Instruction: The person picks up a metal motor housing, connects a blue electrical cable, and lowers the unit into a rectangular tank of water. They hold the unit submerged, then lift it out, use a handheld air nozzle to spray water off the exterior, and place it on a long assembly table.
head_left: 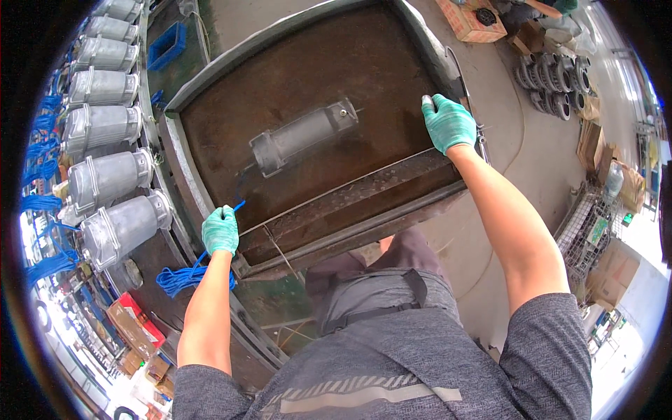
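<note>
My left hand (221, 229), in a green glove, is closed around a blue cable (240, 205) at the near left corner of a metal tank (187, 157). The cable runs into brown liquid towards a grey cylindrical motor housing (304, 136), which lies slantwise in the tank and looks submerged. A coil of blue cable (183, 281) hangs outside the tank below that hand. My right hand (449, 124), also gloved in green, is at the tank's right side near the rim. Its fingers look curled, with the thumb apart; what lies under them is hidden.
Several grey motor housings (105, 129) with blue cables stand in a row at the left. A blue basket (166, 46) sits beyond them. Dark metal parts (553, 80) and a wire crate (591, 227) are at the right. Another person (546, 10) is at the far right.
</note>
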{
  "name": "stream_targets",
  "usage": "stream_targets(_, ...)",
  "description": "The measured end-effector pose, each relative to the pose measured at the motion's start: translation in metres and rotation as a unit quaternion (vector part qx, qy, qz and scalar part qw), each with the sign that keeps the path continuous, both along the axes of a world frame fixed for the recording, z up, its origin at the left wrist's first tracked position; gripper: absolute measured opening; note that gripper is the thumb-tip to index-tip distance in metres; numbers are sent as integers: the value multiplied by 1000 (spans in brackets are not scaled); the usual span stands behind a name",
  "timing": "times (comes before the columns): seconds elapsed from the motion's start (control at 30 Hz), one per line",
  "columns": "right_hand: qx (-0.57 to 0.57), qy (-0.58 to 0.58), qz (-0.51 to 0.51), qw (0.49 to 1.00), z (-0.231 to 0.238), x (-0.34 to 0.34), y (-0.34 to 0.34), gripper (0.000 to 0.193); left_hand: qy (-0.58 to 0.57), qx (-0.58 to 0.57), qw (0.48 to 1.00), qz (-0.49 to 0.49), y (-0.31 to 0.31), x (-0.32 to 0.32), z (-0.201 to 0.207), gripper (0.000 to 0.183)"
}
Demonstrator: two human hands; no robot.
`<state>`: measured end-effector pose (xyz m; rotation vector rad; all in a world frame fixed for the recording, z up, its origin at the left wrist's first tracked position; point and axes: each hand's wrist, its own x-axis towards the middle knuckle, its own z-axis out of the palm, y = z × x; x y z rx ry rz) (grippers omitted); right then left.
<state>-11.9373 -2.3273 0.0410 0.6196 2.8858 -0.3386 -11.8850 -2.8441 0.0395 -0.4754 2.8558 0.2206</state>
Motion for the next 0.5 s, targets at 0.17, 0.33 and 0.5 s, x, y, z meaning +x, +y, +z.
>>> stream_targets(0.17, 3, 13, 4, 1000, -4, 1, 1, 45, -45, -11, 999, 25, 2, -4, 4, 38)
stream_targets(0.33, 5, 8, 7, 1000, -3, 0, 1, 46, -38, -12, 999, 18, 3, -4, 5, 38)
stream_targets(0.5, 6, 8, 13, 1000, -7, 0, 2, 46, -3, -1, 1000, 0, 1, -1, 1, 39)
